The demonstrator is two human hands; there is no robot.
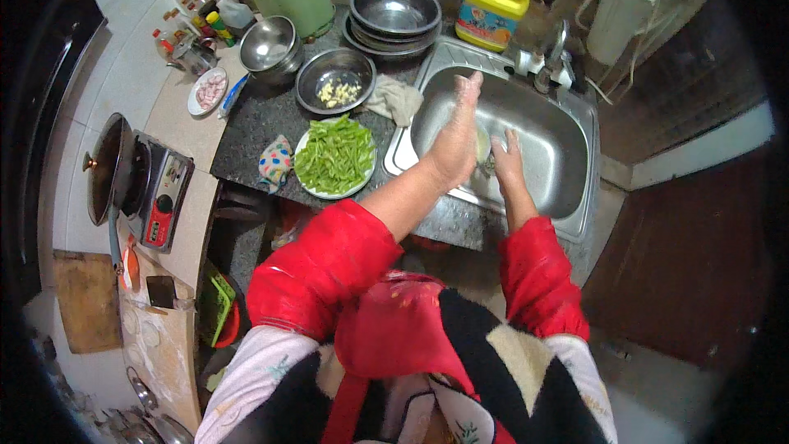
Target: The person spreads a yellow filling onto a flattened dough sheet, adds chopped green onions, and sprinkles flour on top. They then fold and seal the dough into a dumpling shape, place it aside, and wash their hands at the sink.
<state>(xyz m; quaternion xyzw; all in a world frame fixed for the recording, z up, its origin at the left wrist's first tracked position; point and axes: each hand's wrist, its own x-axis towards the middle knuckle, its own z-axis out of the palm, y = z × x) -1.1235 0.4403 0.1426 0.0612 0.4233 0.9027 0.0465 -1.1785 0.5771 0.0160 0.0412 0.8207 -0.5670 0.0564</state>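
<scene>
Both my hands are over the stainless steel sink (pixel 542 154). My left hand (pixel 461 126) is seen nearly edge-on, with its fingers stretched towards the back of the sink. Lower and to its right, my right hand (pixel 508 159) has its fingers apart. No held thing shows in either hand. Between them, partly hidden by the left hand, is a pale rounded thing (pixel 482 143), too unclear to name. Small dark bits lie just below it. A grey cloth (pixel 394 100) lies at the sink's left edge. The faucet (pixel 558 52) stands behind the sink.
Left of the sink are a plate of cut green vegetables (pixel 335 157), a steel bowl of chopped garlic (pixel 339 92) and stacked steel basins (pixel 394 9). A yellow detergent jug (pixel 493 15) stands behind. A portable stove (pixel 165 197) and wok (pixel 110 166) are at far left.
</scene>
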